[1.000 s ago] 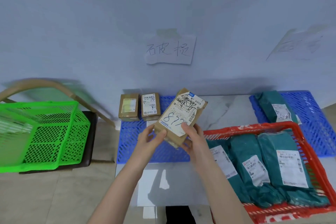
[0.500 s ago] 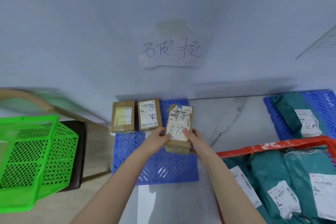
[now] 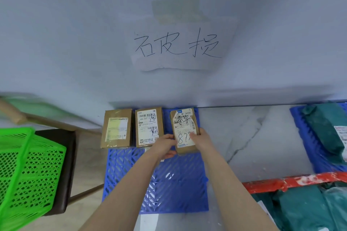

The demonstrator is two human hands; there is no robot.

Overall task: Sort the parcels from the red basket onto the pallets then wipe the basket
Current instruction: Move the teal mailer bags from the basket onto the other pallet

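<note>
A pale marble table (image 3: 234, 137) runs along the wall. On its left part lies a blue pallet (image 3: 169, 184). Three brown cardboard parcels sit in a row along the pallet's far edge, close to the wall. They are a left box (image 3: 116, 131), a middle box (image 3: 149, 126) just beside it, and a torn-label box (image 3: 183, 122) at the far right corner.

Left of the table, a green basket (image 3: 28, 174) sits tilted on a dark stool (image 3: 70, 165). At the near right, the red basket (image 3: 293, 182) holds several teal bagged parcels (image 3: 300, 210) packed side by side. At the far right, a second blue pallet (image 3: 300, 133) carries one teal parcel (image 3: 323, 127) with a white label.

Both hands hold the torn-label box, which lies label up between them. The left hand (image 3: 163, 143) curls its fingers (image 3: 169, 138) against the box's near left edge. The right hand (image 3: 201, 139) lies over the near right part of the label and grips that side. I cannot tell whether the box rests fully on the pallet.
</note>
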